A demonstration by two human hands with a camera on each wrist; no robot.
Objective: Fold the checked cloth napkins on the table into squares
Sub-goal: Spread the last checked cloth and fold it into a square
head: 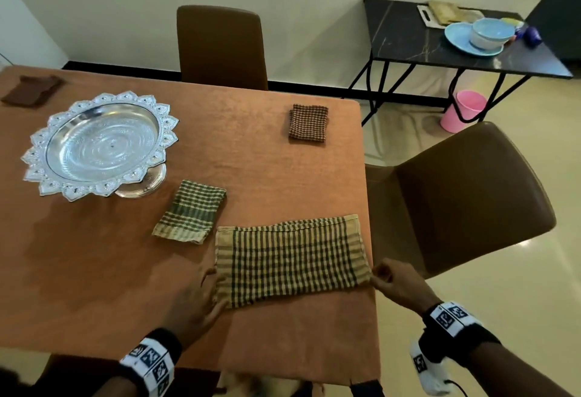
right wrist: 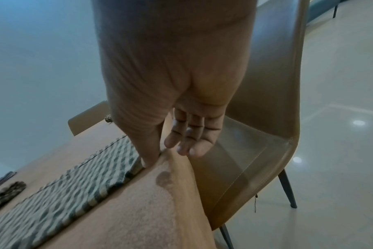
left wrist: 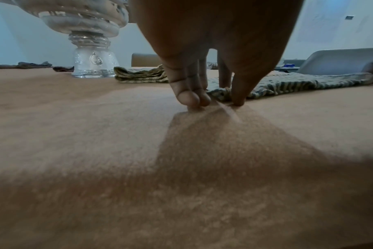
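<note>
Two napkins lie folded: the brown one [head: 308,122] far off, the green one [head: 191,211] by the silver tray [head: 97,145]. The third napkin [head: 290,259], folded once, lies before me; my left hand [head: 196,299] pinches its left end, and my right hand [head: 396,283] seems to pinch the right corner. One cross-fold remains.

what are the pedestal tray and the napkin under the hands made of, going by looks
Pedestal tray: looks like polished silver-toned metal, embossed; bright mirror glare and a scalloped, stamped rim, though plated or plain metal can't be told.
Checked napkin: woven cloth, probably cotton, matte; visible weave, stitched hem, soft rumpled edge where the left hand and right hand meet it.
</note>
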